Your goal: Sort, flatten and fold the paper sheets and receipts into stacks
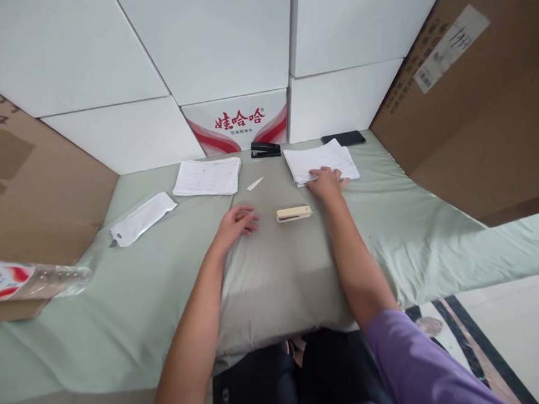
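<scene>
Papers [315,158] under spread right hand [326,184], between phone [345,139] and cream stapler [293,213]; left hand [237,223] loosely curled.

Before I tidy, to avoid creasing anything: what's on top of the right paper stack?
The right hand lies over the near edge of the right paper stack; the part beneath is hidden.

The front stapler [293,213] is cream, the right paper stack [316,158] white, the cloth [273,274] grey-green.

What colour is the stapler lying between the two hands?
The stapler is cream or pale yellow, seen best in the head view.
</scene>
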